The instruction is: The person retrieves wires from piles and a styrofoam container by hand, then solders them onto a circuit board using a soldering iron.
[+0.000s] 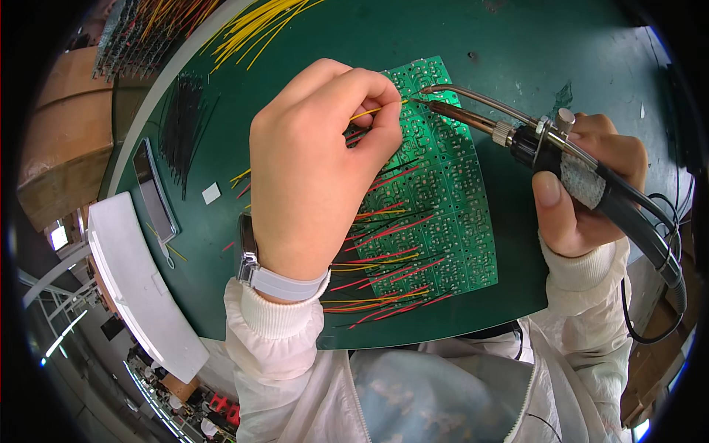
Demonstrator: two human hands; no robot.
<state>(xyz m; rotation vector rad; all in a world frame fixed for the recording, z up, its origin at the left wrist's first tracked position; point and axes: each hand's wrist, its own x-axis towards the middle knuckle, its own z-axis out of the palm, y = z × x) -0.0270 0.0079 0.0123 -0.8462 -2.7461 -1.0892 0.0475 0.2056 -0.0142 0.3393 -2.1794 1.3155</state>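
I have the left hand (310,140) pinching a thin yellow insulated wire (365,114) between thumb and forefinger, above the far part of a green rectangular circuit-board panel (465,214). The panel lies on the dark green table (546,44), near its near edge; thin red, yellow and black wires stick out over the panel's left side. My right hand (624,162) grips a black-handled soldering iron (583,179) with a slim metal side tube, its tip close to the wire's end; I cannot tell whether they touch. Toward the table's left edge lie a bundle of thin black wires (181,125) and a dark flat phone (155,192).
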